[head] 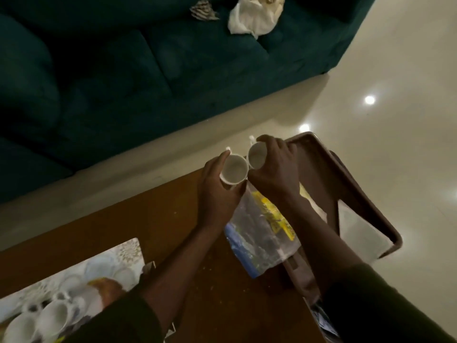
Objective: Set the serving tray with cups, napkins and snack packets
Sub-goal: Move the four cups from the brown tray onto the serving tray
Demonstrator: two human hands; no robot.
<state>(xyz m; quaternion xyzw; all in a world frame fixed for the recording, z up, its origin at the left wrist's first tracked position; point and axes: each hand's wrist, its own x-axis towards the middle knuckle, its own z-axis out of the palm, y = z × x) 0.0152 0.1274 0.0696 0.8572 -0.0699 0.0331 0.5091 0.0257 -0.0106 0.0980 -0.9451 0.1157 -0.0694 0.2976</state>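
Observation:
My left hand (217, 186) grips a white cup (233, 171) from the side, its mouth facing up toward me. My right hand (274, 169) holds a second white cup (256, 155), tilted, touching the first cup. Both cups hang over the far edge of the wooden table (138, 219), just left of the brown serving tray (346, 174). A clear plastic snack packet (257, 233) with yellow and blue contents lies below my hands, partly on the tray's left rim. Something white, perhaps napkins (358, 229), lies in the tray.
A patterned box (74, 276) with several more white cups (52, 315) sits at the table's near left. A dark green sofa (123, 82) stands beyond the table with a white cloth (254, 16) on it. Glossy pale floor (395, 95) lies to the right.

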